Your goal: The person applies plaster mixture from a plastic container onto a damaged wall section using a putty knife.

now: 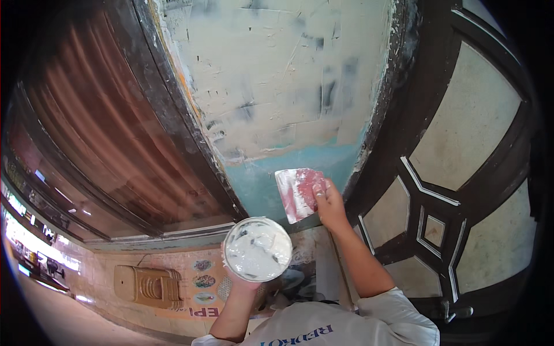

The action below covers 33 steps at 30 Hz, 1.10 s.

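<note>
My left hand (241, 280) supports a round tub (231, 268) from below and at its side. Thick white putty (258, 251) with a few dark streaks fills it. In my right hand (329, 205), a flat red putty spreader (299, 195) is gripped at its right edge, and white paste smears its face. The spreader is up and to the right of the tub, in front of the wall's teal lower part (259, 184); I cannot tell whether it touches the wall. Higher up, the wall is coated with uneven pale putty (265, 75) showing dark patches.
A dark-framed window (173, 109) with a brown curtain (109, 115) borders the wall at left. At right stands a dark door (444, 109) with pale panels and a handle (460, 313). Below left, a stack of tan plastic chairs (147, 285) rests beside a printed sheet (202, 265).
</note>
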Each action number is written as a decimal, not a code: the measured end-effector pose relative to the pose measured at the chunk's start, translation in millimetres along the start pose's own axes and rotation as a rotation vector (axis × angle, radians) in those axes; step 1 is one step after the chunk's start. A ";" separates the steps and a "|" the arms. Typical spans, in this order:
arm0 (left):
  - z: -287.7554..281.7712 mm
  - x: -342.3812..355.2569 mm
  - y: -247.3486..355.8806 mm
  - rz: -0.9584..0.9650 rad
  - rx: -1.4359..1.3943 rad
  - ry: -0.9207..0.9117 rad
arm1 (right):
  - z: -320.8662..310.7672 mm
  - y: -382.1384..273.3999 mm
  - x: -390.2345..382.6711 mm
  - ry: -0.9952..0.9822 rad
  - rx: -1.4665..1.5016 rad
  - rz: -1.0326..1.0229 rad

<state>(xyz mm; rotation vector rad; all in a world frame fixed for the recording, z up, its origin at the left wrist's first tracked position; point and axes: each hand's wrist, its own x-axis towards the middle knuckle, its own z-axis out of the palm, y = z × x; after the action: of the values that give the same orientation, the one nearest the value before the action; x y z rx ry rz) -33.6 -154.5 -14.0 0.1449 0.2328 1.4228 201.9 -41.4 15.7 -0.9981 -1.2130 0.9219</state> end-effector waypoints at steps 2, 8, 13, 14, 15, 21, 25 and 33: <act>-8.3 -15.3 -2.2 0.084 0.042 -0.004 | -29.6 2.9 -1.2 0.006 0.015 0.015; -15.6 -53.8 -12.2 0.271 0.077 -0.017 | -104.0 14.7 -26.2 0.090 0.113 0.201; -3.1 -55.7 -44.0 0.259 -0.017 0.022 | -121.3 33.9 -44.5 -0.006 0.167 0.320; -2.4 -57.4 -50.3 0.270 -0.033 0.058 | -113.0 22.0 -45.8 -0.035 0.274 0.384; -1.9 -56.6 -57.4 0.281 -0.050 0.090 | -105.3 12.2 -46.4 -0.045 0.276 0.386; 10.2 -34.1 -102.7 0.226 0.003 0.000 | -99.4 -13.1 -38.9 -0.338 -0.078 0.064; 25.4 -26.8 -112.5 0.156 -0.077 0.004 | -99.4 -68.1 -43.8 -0.379 -0.350 0.004; 18.3 -14.1 -125.7 0.087 -0.086 -0.062 | -117.8 -102.3 -54.5 -0.327 -0.573 -0.071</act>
<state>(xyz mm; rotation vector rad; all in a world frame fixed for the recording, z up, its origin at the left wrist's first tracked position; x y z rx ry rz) 89.8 -185.8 -25.1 0.1301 0.1151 1.5094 315.3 -137.2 88.3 -1.2702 -1.8401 0.7078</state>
